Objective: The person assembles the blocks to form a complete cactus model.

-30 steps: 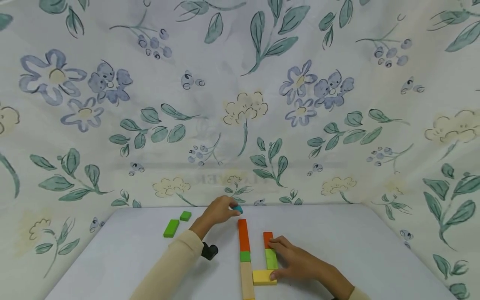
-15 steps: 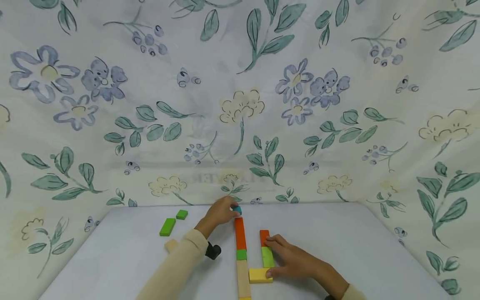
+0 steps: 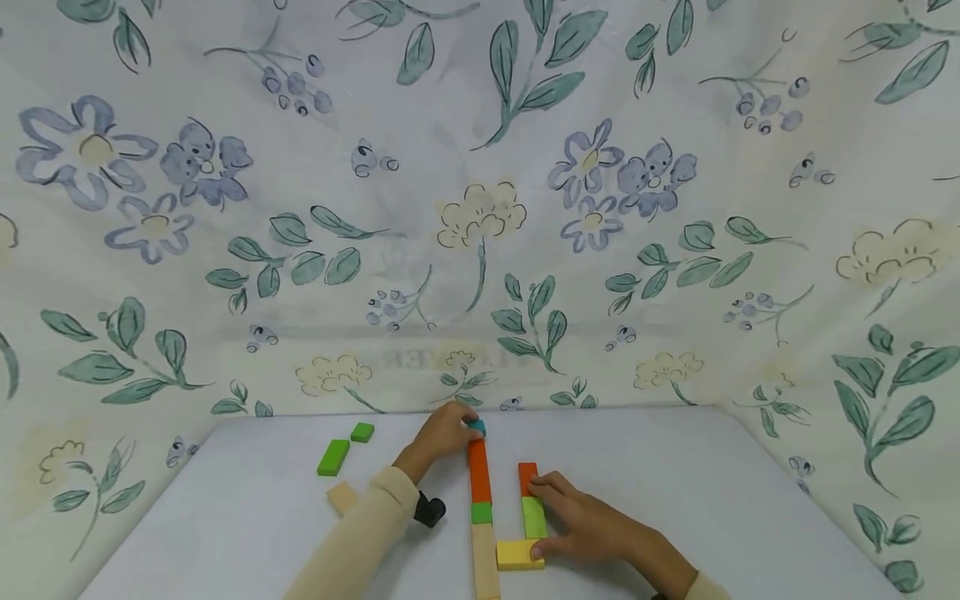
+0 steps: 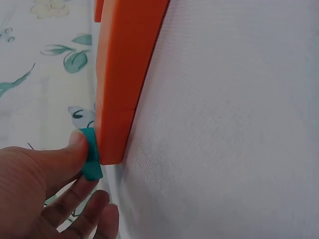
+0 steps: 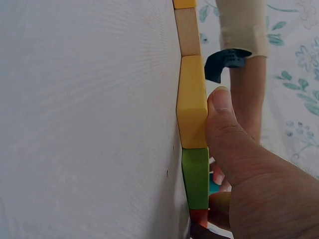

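Note:
My left hand [image 3: 444,432] pinches a small teal block [image 3: 477,428] between thumb and fingers, at the far end of a long orange block [image 3: 479,472]. In the left wrist view, the teal block [image 4: 91,162] sits against the orange block's end. Nearer to me, a small green block [image 3: 482,512] and a pale wooden block [image 3: 485,557] continue that row. My right hand [image 3: 592,523] rests over a side branch. Its thumb touches a yellow block [image 3: 516,555]; the fingers reach a red-orange block [image 3: 527,477], with a light green block [image 3: 533,517] between.
Two loose green blocks [image 3: 333,457] and a pale wooden block [image 3: 342,497] lie left on the white table [image 3: 697,475]. A black device [image 3: 430,509] is on my left wrist. Flowered cloth [image 3: 480,250] rises behind and at both sides.
My left hand has come slightly toward me, lowering the teal block from beyond the orange block onto its far end. The right hand stays in place. The pale block at left has come into view.

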Tool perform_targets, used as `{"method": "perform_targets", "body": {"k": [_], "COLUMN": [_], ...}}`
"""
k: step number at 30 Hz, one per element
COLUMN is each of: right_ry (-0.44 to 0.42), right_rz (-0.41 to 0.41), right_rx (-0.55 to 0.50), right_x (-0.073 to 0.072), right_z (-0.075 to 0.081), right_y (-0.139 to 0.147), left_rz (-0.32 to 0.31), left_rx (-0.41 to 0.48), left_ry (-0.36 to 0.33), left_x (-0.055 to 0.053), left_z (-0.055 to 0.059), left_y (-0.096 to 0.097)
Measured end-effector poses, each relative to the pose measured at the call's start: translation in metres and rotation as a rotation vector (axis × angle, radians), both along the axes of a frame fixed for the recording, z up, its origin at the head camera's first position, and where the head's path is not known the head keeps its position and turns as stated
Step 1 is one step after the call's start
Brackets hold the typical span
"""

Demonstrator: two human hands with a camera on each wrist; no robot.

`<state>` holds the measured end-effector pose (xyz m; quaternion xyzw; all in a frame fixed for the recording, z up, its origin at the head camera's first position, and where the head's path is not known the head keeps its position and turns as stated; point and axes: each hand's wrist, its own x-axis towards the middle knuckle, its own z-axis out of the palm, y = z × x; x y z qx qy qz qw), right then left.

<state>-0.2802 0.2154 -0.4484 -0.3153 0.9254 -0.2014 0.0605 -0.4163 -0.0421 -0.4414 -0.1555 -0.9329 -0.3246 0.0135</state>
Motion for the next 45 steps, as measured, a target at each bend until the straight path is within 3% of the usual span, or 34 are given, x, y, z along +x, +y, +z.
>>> {"method": "perform_targets", "body": {"k": [12,21,28,37,45], "right_ry": [-0.014,-0.005,-0.003,-0.031,-0.033], "right_rz": [-0.013,-0.016,-0.014,-0.018,-0.031], "right_rx": [0.001,-0.005,0.006,0.011,0.008], "right_x": [-0.001,0.000,0.000,0.002,0.000], "right_z": [-0.001,0.005,0.003,0.000,0.001], "right_y": [0.000,-0.002,-0.001,-0.004,-0.002], "left_rz": [-0.017,-0.052,-0.064,-0.086,-0.089], "left_rx": [0.044,0.038,0.029,0.011,0.023], "left_ry": [-0.060,-0.034,-0.032,-0.059,0.026], "left_x": [-0.003,-0.003,-0.004,0.003,0.013], "left_z": [-0.007,-0.004,-0.008,-0.011,0.008], "left_y": [-0.006,-0.006,-0.007,-0.012,-0.023]}}
